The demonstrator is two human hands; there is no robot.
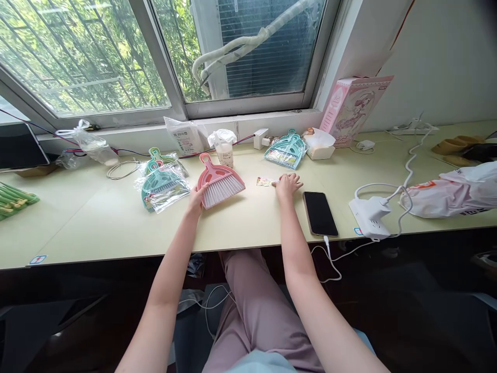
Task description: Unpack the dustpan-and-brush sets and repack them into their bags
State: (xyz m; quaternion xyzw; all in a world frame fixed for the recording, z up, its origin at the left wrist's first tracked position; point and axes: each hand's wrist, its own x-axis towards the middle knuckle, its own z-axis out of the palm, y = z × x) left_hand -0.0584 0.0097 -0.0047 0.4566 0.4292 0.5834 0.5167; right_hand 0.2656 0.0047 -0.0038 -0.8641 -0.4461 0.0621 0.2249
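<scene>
A pink dustpan (209,165) with a white-bristled brush (223,190) nested in it stands tilted over the desk. My left hand (197,199) is closed around its left edge, fingers partly hidden behind it. Over the desk to the right, my right hand (288,185) has its fingers spread, palm down. Its thumb side meets the end of a small printed paper strip (264,182); whether it grips the strip is hidden. Bagged teal dustpan sets (163,184) lie left of the pink one. Another teal dustpan set (286,150) in clear wrap lies beyond my right hand.
A black phone (321,213) on a cable lies right of my right arm, near the desk edge. Farther right are a white power strip (368,217) and a plastic bag (454,191). A covered cup (224,150), a tissue pack (319,144) and a pink box (355,111) stand at the back.
</scene>
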